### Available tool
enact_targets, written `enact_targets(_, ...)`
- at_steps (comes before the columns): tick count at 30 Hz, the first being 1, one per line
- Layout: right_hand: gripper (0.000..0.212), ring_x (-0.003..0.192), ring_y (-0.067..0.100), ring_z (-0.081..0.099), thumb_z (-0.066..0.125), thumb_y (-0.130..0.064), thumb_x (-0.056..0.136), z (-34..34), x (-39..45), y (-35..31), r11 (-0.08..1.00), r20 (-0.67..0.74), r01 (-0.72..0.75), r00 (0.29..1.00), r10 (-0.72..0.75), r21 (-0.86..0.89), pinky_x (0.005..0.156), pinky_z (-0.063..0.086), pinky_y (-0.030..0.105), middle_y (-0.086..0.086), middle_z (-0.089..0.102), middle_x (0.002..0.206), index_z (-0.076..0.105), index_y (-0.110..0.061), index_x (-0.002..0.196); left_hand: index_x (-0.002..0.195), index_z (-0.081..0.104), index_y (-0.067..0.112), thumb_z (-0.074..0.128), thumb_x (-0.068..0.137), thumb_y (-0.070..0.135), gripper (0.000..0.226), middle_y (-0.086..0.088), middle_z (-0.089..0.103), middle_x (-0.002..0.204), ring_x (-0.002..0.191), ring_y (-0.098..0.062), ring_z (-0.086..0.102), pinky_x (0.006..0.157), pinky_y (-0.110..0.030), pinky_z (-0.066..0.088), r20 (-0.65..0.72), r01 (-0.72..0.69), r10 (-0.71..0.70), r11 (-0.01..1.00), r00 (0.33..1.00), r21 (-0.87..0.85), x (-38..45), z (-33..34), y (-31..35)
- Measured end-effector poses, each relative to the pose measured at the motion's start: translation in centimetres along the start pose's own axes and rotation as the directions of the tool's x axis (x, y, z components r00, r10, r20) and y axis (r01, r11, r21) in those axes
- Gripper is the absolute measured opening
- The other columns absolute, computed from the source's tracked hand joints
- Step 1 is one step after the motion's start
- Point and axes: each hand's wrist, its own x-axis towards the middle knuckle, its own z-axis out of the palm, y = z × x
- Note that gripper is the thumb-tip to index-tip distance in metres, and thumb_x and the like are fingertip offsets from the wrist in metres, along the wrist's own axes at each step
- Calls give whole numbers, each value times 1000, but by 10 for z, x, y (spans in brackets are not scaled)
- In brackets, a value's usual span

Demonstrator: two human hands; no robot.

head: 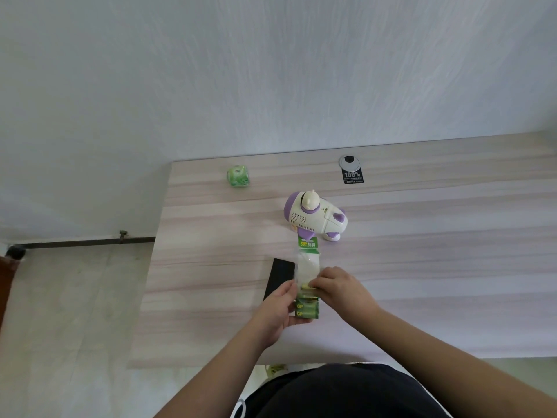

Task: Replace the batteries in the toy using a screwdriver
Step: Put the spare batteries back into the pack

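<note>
L hand (278,309) grips the battery pack (307,292) low down, over the desk (422,236); R hand (337,286) fingers (318,282) pinch a battery (306,286) at the pack's middle. Toy (315,217) lies on desk just beyond pack's top, w/ black case (278,277) left of pack

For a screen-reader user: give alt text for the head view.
Both hands, left and right, hold a pack of green batteries above a wooden table. Beyond it sits a white and purple toy.
</note>
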Motion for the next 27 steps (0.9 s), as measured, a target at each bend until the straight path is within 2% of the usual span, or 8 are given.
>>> enact_targets(3, 16, 78, 21, 65, 78, -18, 77, 1, 2, -1, 999, 78, 39, 996, -39, 6, 66, 52, 27, 4, 68, 87, 77, -16, 93, 130, 52, 16, 41, 104, 29, 31, -16, 63, 121, 106, -32, 66, 74, -38, 58, -17, 11, -11, 1000, 1000, 10, -1, 2, -1)
enact_targets(8, 19, 73, 17, 64, 84, -20, 69, 5, 2, -4, 999, 38, 31, 999, -30, -16, 64, 51, 25, -4, 69, 81, 77, -24, 86, 122, 56, 18, 39, 104, 26, 26, -16, 64, 119, 106, -32, 65, 77, -40, 58, -3, -16, 16, 999, 1000, 39, -4, 2, -1)
enact_targets(15, 25, 112, 13, 51, 51, -33, 97, 4, -2, -5, 993, 156, -119, 980, 122, -26, 95, 35, 28, -12, 66, 115, 68, -33, 115, 117, 58, 12, 43, 103, 24, 23, -16, 65, 114, 100, -31, 67, 73, -39, 59, -29, -46, 50, 993, 998, 111, -4, 0, -5)
enact_targets(18, 26, 111, 12, 50, 48, -31, 99, -1, -1, -6, 977, 196, -208, 961, 196, 41, 95, 36, 26, -12, 67, 113, 67, -32, 117, 115, 57, 10, 45, 103, 24, 22, -17, 66, 111, 94, -28, 68, 69, -37, 60, -72, -56, 65, 991, 995, 122, -2, 0, -8)
enact_targets(20, 23, 100, 11, 54, 53, -26, 97, -1, -5, -7, 926, 127, -325, 944, 304, 194, 87, 41, 23, -11, 67, 102, 69, -28, 113, 116, 56, 10, 44, 104, 22, 21, -16, 66, 109, 89, -26, 68, 67, -36, 60, -103, -55, 67, 992, 992, 112, -1, -1, -7)
enact_targets(23, 18, 83, 14, 57, 47, -18, 98, 5, -11, -1, 739, -31, -545, 796, 604, 397, 70, 45, 28, -4, 67, 95, 64, -22, 104, 118, 55, 9, 43, 104, 22, 22, -14, 67, 109, 90, -28, 68, 67, -36, 59, -130, -50, 64, 993, 989, 107, 0, -4, -6)
enact_targets(25, 18, 78, 18, 57, 42, -17, 98, 13, -12, 11, 644, -7, -662, 695, 719, 384, 64, 43, 31, 2, 64, 98, 57, -20, 106, 117, 56, 11, 44, 103, 22, 22, -13, 68, 110, 94, -28, 69, 68, -36, 59, -141, -41, 57, 993, 988, 114, 0, -6, -7)
enact_targets(27, 19, 81, 20, 56, 43, -19, 97, 21, -11, 24, 612, 85, -734, 658, 748, 296, 66, 43, 31, 3, 59, 105, 53, -17, 112, 119, 56, 10, 45, 103, 23, 23, -13, 68, 110, 94, -28, 69, 68, -36, 59, -144, -36, 53, 992, 988, 118, 0, -8, -8)
